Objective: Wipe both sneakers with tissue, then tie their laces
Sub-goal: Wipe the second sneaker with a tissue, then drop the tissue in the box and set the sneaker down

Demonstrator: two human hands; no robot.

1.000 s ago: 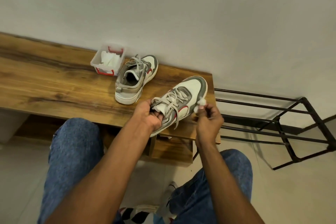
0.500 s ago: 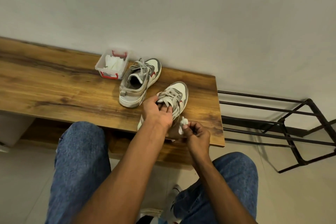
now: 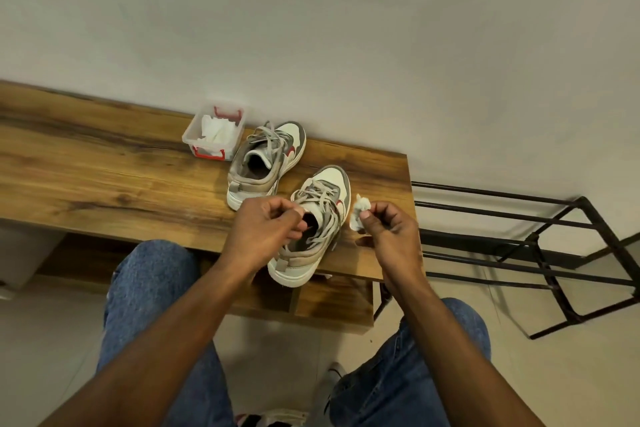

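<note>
A: We log the right hand [image 3: 388, 236] first. Its grip is narrow, thumb and forefinger pinched on a crumpled wad of tissue [image 3: 359, 211].

B: Agreed. We place the near sneaker [image 3: 311, 225] just left of that grip, standing upright on the desk [image 3: 104, 177], heel at the front edge, toe toward the wall. Tissue and sneaker look slightly apart; we cannot tell whether they touch.

A: Left hand [image 3: 263, 232]?

B: We see it over the near sneaker's collar, fingers curled, thumb and forefinger pressed together. Loose laces [image 3: 320, 198] run right beside that grip; whether it holds a strand, we cannot tell.

A: We note the far sneaker [image 3: 266, 163] beyond the left grip, also upright, laces undone, heel toward us.

B: Farther left of it, touching or nearly so, we record a clear box [image 3: 216, 132] with red clips, white tissue inside. To the right of the right grip, off the desk, stands a black metal rack [image 3: 540, 239].
</note>
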